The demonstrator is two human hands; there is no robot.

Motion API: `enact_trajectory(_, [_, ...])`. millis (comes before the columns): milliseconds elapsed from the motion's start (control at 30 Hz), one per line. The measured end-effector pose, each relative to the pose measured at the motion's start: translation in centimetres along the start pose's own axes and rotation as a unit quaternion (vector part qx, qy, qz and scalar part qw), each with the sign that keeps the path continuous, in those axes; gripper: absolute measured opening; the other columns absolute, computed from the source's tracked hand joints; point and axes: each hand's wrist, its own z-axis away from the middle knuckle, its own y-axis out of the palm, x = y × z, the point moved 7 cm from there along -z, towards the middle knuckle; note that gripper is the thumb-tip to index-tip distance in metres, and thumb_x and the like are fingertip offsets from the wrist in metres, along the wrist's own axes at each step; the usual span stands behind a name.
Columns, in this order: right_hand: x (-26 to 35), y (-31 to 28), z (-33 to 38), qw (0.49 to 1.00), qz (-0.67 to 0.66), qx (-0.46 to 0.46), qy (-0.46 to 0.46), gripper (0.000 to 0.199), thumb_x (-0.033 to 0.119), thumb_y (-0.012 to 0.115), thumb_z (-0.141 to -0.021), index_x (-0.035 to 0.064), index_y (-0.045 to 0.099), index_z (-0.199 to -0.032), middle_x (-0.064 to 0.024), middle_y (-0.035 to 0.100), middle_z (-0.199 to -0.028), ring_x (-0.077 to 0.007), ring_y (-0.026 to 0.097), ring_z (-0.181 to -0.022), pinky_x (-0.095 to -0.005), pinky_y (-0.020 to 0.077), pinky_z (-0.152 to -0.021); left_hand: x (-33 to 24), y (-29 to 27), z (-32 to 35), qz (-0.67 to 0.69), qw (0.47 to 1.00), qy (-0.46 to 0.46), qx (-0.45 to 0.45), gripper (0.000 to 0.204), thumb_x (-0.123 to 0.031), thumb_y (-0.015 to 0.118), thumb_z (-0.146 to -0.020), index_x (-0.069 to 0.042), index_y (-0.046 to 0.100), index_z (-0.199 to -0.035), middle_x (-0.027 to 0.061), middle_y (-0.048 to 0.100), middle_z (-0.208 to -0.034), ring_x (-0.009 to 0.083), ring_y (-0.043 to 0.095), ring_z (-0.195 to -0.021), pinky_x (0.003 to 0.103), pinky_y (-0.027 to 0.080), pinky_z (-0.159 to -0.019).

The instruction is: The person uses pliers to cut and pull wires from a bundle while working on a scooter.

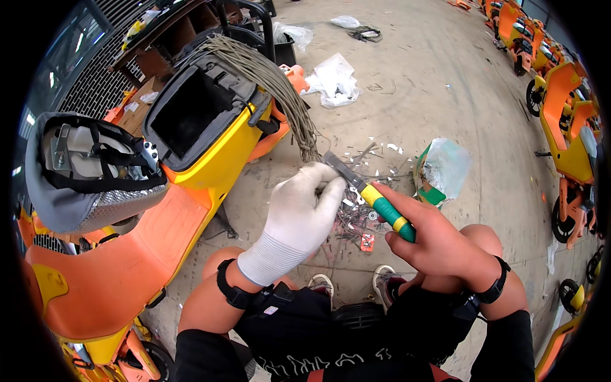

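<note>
My left hand (296, 213), in a white knit glove, is closed in a pinch in front of me. Whatever sits between its finger and thumb is too small to make out. Just beyond those fingertips hang the loose ends of a thick bundle of grey-brown cables (270, 79). My bare right hand (433, 235) grips a knife-like tool (388, 207) by its green-and-yellow wrapped handle. The tool's flat metal blade points up and left, close against the gloved fingertips. Below both hands, a pile of cable scraps and small bits (353, 223) lies on the floor.
At my left stands an orange-and-yellow scooter (153, 235) with a dark open bin (191, 114) and a grey padded bag (95, 204). A green-and-clear plastic bag (445, 169) lies right of the scraps, a white one (334, 79) farther off. More scooters (563, 127) line the right.
</note>
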Motion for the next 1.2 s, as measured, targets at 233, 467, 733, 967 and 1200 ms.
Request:
enact_trajectory(233, [-0.4, 1.0, 0.5, 0.978, -0.145, 0.044, 0.141, 0.072, -0.006, 0.061, -0.091, 0.0034, 0.033, -0.157, -0.0097, 0.061, -0.125, -0.0166, 0.059, -0.111, -0.0307, 0.0483, -0.094, -2.6, 0.8, 1.0, -0.265, 0.915, 0.281, -0.118, 0.016, -0.003, 0.073, -0.080, -0.004, 0.066, -0.095, 0.0097, 0.064, -0.080, 0.0302, 0.064, -0.074, 0.037, 0.050, -0.069])
enact_trajectory(467, [-0.7, 0.8, 0.6, 0.962, -0.230, 0.047, 0.141, 0.073, -0.007, 0.061, -0.091, 0.0033, 0.033, -0.157, -0.0087, 0.061, -0.126, -0.0151, 0.058, -0.113, -0.0314, 0.0488, -0.094, -2.5, 1.5, 1.1, -0.329, 0.882, 0.326, -0.093, 0.015, -0.005, 0.069, -0.083, -0.004, 0.065, -0.098, 0.0079, 0.061, -0.081, 0.0257, 0.062, -0.074, 0.035, 0.048, -0.068])
enact_trajectory(733, [0.7, -0.6, 0.4, 0.997, 0.030, -0.058, -0.048, 0.073, -0.008, 0.059, -0.085, 0.0053, 0.038, -0.155, -0.0179, 0.060, -0.131, -0.0324, 0.061, -0.121, -0.0363, 0.0472, -0.103, 1.3, 1.5, -0.8, 0.389, 0.891, -0.187, 0.143, 0.023, -0.019, 0.055, -0.100, 0.003, 0.061, -0.097, 0.0096, 0.062, -0.083, 0.0170, 0.059, -0.070, 0.029, 0.047, -0.064])
enact_trajectory(967, [1.3, -1.5, 0.3, 0.968, 0.175, -0.086, -0.157, 0.089, -0.010, 0.065, -0.073, 0.0086, 0.037, -0.155, -0.0200, 0.054, -0.141, -0.0400, 0.055, -0.127, -0.0432, 0.0488, -0.104, 1.1, 1.8, -0.3, 0.494, 0.814, -0.199, 0.231, 0.028, -0.022, 0.051, -0.104, 0.003, 0.060, -0.113, 0.0075, 0.066, -0.087, 0.0136, 0.060, -0.068, 0.026, 0.045, -0.058])
enact_trajectory(1200, [1.7, -1.5, 0.3, 0.970, 0.160, -0.079, -0.166, 0.087, -0.010, 0.065, -0.073, 0.0074, 0.039, -0.154, -0.0197, 0.055, -0.141, -0.0402, 0.055, -0.127, -0.0429, 0.0482, -0.104, 0.8, 1.5, 0.4, 0.525, 0.778, -0.198, 0.281, 0.029, -0.023, 0.053, -0.104, 0.003, 0.061, -0.113, 0.0081, 0.066, -0.086, 0.0136, 0.060, -0.067, 0.023, 0.041, -0.055])
